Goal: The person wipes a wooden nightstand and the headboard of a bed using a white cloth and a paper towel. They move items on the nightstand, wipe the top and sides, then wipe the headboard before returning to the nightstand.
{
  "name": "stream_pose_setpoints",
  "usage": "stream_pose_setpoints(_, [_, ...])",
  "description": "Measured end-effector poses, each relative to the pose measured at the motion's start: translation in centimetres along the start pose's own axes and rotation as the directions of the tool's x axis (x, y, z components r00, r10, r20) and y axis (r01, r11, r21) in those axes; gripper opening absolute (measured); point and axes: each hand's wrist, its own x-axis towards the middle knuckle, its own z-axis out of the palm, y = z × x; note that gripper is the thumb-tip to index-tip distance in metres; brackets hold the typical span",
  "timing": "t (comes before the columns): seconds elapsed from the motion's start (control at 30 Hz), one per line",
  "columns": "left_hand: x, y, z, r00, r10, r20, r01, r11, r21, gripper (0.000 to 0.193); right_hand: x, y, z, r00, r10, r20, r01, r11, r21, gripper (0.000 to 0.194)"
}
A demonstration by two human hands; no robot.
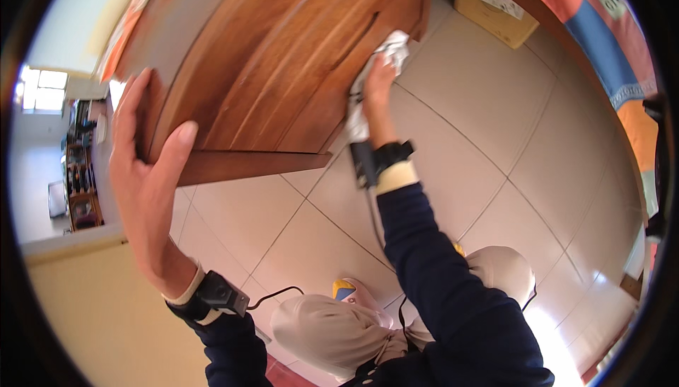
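Observation:
A reddish-brown wooden cabinet (297, 58) fills the upper middle of the view, its panelled front seen at a slant. My left hand (151, 169) rests at its top front corner, thumb and fingers spread apart around the edge, holding nothing loose. Low on the front panel, my right hand (379, 85) presses a crumpled whitish cloth (395, 47) against the wood; part of the cloth hangs beside the wrist. Most of the right fingers are hidden by the hand and cloth. Both wrists carry dark strapped devices with cables.
A cardboard box (493, 10) stands on the tiled floor (456, 132) at the upper right. Colourful fabric (604, 53) lines the right rim. An orange-and-white item (132, 21) is on the cabinet's top. My knees and a slipper (353, 294) are below; a pale surface (90, 302) lies lower left.

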Motion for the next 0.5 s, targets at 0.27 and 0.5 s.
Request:
stream_pose_setpoints(0.27, [-0.2, -0.2, 0.0, 0.999, 0.018, -0.029, -0.014, 0.993, 0.118, 0.058, -12.0, 2.3, 2.7, 0.959, 0.281, -0.038, -0.275, 0.953, 0.128, 0.065])
stream_pose_setpoints(0.5, [-0.1, -0.1, 0.6, 0.998, 0.051, -0.03, -0.045, 0.986, 0.158, 0.056, -21.5, 0.7, 3.1, 0.663, 0.673, 0.327, -0.715, 0.442, 0.541, 0.062])
